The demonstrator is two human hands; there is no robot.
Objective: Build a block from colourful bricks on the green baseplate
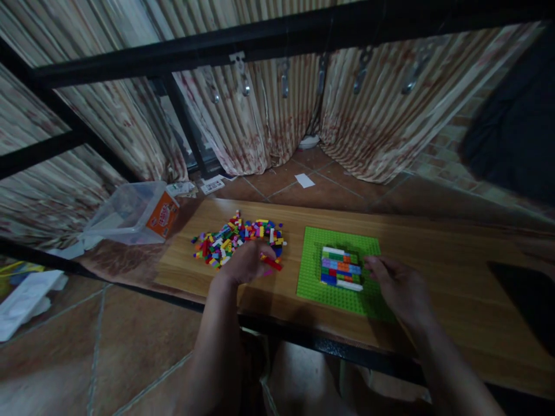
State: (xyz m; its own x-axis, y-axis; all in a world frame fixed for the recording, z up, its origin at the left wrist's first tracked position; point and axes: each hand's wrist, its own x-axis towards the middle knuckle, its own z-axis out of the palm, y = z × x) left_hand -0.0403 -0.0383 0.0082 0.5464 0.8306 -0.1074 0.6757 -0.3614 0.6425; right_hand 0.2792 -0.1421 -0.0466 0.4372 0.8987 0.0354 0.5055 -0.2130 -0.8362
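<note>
My left hand (248, 261) is over the near right side of a heap of loose toy bricks (228, 240), fingers curled together. A long red brick (273, 263) sticks out from under its fingertips, and a bit of pink brick lies just below. On the green baseplate (310, 254) sits a block of bricks (340, 267) in rows of white, blue, orange, red and other colours. My right hand (396, 286) hovers by the right side of that block, thumb and fingers pinched. Whatever may be between those fingertips is too small to make out.
The wooden table (437, 248) carries the heap and the baseplate. A dark flat object (520, 294) lies at its right end. On the floor at left stands a clear plastic bin (130, 214) with an orange label. Black metal bars (260, 46) cross in front of curtains.
</note>
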